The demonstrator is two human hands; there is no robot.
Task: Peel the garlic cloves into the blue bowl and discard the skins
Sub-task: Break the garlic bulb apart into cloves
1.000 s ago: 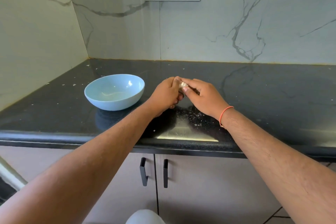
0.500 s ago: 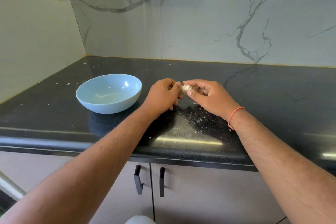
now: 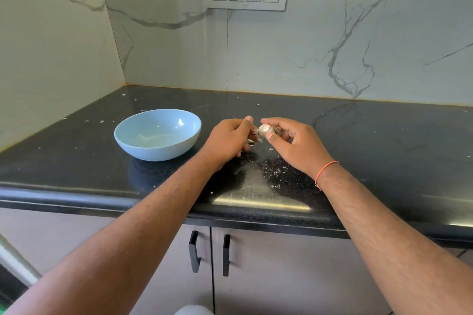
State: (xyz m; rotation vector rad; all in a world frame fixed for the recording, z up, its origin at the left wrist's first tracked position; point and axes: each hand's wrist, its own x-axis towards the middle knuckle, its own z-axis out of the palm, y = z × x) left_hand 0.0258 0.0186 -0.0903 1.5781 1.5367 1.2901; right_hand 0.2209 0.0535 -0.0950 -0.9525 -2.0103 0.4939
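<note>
Garlic (image 3: 265, 129), a small pale head with papery skin on it, sits pinched between the thumb and fingertips of the right hand (image 3: 294, 144), held up off the black counter (image 3: 384, 148) just to the right of the blue bowl (image 3: 158, 134). The left hand (image 3: 227, 142) is close against it on the bowl's side, its thumb and fingers curled in on a torn flap of skin (image 3: 256, 133) that trails from the garlic; I cannot tell whether that flap has come fully free or is only lifted. Both hands are closed on their work, the right on the garlic, the left on the loose skin, and they hover nearer the counter's front edge than the bowl's far rim does. The bowl looks bare inside apart from a sheen of light on its bottom, so by my reckoning no peeled clove has gone in yet. Small white flecks of skin (image 3: 272, 176) are scattered on the counter below the hands and to the right of the bowl, with a few more specks beyond it toward the wall. I'd say the job is at an early stage: the husk is being stripped, the cloves remain to be separated, peeled and dropped in the bowl, and the scraps have yet to be gathered and thrown away.
</note>
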